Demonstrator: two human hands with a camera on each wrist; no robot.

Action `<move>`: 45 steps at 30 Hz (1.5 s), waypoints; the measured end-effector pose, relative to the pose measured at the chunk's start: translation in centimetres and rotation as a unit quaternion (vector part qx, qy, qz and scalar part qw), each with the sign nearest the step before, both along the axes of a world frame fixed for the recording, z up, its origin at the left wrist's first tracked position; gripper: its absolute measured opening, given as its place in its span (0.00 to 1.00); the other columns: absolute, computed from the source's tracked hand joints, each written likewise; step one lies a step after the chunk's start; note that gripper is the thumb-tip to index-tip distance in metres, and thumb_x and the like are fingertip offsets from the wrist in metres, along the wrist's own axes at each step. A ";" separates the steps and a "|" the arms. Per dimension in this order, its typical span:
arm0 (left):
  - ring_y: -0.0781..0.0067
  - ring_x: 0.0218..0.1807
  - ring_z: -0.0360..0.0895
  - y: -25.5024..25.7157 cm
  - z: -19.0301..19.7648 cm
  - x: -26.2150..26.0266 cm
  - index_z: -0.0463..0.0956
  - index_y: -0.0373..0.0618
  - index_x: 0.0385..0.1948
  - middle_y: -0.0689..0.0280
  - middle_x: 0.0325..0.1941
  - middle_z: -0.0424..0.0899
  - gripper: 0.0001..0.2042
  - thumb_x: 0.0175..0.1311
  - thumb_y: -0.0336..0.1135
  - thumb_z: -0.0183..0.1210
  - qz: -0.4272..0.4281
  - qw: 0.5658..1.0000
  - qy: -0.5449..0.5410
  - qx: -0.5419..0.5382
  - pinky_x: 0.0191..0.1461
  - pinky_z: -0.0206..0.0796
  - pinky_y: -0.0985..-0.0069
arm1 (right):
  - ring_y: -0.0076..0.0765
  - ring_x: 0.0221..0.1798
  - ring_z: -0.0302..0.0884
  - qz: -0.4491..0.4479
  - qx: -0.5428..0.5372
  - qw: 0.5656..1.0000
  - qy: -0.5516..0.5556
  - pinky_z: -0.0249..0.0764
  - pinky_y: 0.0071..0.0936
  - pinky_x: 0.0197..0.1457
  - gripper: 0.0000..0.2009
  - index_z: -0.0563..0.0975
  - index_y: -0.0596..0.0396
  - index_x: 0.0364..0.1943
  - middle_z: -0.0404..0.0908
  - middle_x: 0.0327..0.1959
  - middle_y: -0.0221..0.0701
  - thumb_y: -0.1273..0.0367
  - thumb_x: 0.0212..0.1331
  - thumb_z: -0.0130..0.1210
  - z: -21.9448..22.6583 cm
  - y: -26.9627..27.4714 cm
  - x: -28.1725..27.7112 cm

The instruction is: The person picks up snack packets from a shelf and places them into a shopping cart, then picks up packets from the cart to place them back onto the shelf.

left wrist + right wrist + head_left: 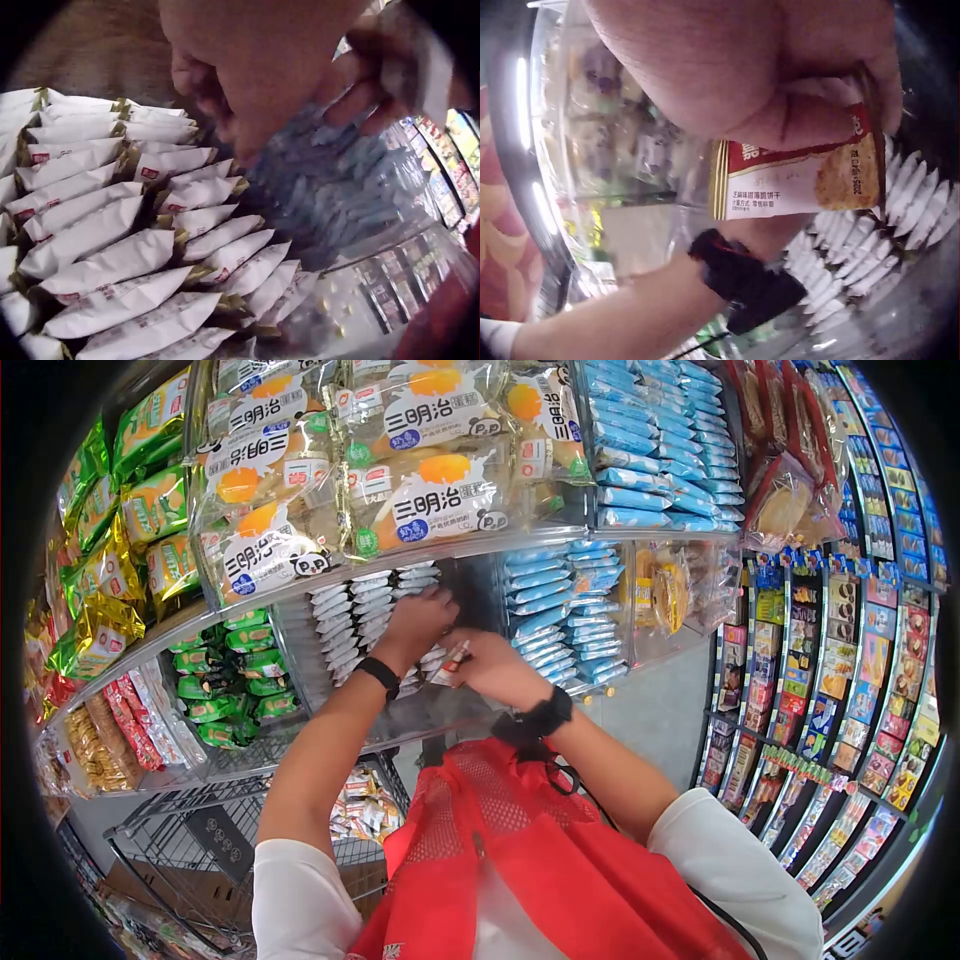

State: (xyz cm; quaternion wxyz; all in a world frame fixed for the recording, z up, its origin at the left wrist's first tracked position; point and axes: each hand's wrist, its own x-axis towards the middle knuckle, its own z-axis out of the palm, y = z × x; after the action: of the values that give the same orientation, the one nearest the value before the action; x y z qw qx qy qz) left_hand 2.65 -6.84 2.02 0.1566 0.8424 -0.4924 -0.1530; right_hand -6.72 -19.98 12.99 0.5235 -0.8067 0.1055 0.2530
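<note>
In my right hand, a small red-and-white biscuit packet is held under the thumb. Its printed face, with a picture of a biscuit, shows in the right wrist view. My left hand is just beside it, over the far end of a bin of white packets stacked in leaning rows. The left wrist view shows its fingers loosely bent at the edge of these rows, with no thing seen in them. To the right of the hands stand stacks of blue packets in the neighbouring compartment.
Above the hands, a clear shelf carries bagged sandwich cakes. Green-wrapped packets fill a bin at the left. A wire cart stands below left, and tall snack racks line the right.
</note>
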 end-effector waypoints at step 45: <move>0.50 0.48 0.78 29.3 14.6 -33.2 0.80 0.42 0.39 0.56 0.41 0.83 0.14 0.52 0.16 0.53 0.561 0.778 0.192 -0.207 0.55 0.69 0.61 | 0.44 0.44 0.88 0.417 -0.608 0.665 -0.116 0.84 0.41 0.41 0.10 0.88 0.49 0.35 0.88 0.38 0.37 0.71 0.59 0.54 -17.4 1.3 13.4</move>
State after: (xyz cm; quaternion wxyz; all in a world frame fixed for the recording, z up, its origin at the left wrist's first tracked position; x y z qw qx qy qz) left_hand -30.53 22.45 16.66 0.4769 0.8697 0.0883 -0.0909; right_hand 6.68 -18.64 -4.42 -0.2355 -0.9284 -0.1733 0.2294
